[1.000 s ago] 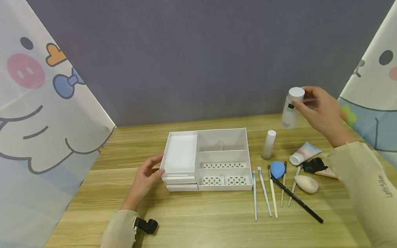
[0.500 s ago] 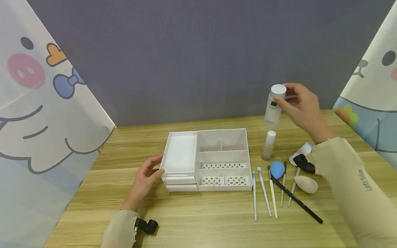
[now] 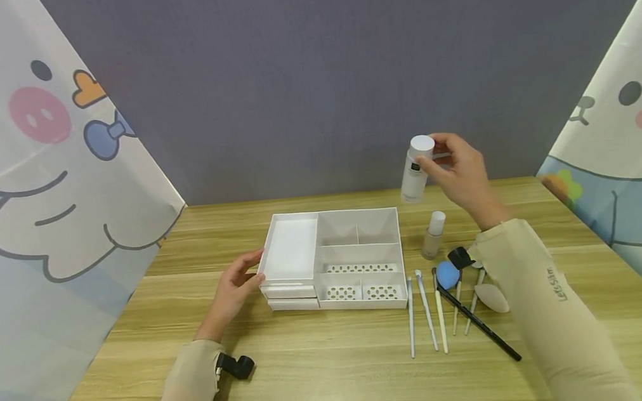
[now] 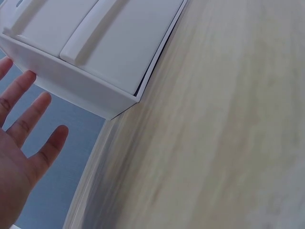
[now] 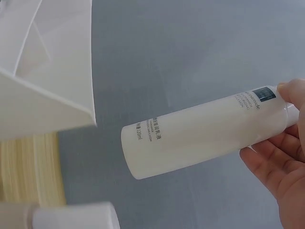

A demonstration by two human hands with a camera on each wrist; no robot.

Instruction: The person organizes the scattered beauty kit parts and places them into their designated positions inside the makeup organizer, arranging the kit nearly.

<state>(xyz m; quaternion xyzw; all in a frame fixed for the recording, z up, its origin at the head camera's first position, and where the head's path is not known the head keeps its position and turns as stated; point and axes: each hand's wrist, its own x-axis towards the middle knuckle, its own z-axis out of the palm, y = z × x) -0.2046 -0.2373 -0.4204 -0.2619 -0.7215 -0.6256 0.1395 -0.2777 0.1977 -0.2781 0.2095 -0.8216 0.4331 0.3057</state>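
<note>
In the head view my right hand grips a white lotion bottle near its cap, holding it slightly tilted above the back of the table. The right wrist view shows the bottle with thumb and fingers round its cap end and printed text along its side. My left hand touches the left side of a white cosmetics organizer. Its fingers are spread and fairly straight against the organizer's wall in the left wrist view. The organizer has a flat tray, several open compartments and two drawers at front left.
A small foundation bottle stands right of the organizer. Several makeup brushes, a black pencil-like stick, a blue sponge and a beige sponge lie at front right. A grey panel rises behind the table.
My right hand has carried the lotion bottle leftward and slightly up, from the right toward the organizer, its sleeve now covering the tube. The left hand and organizer have stayed put.
</note>
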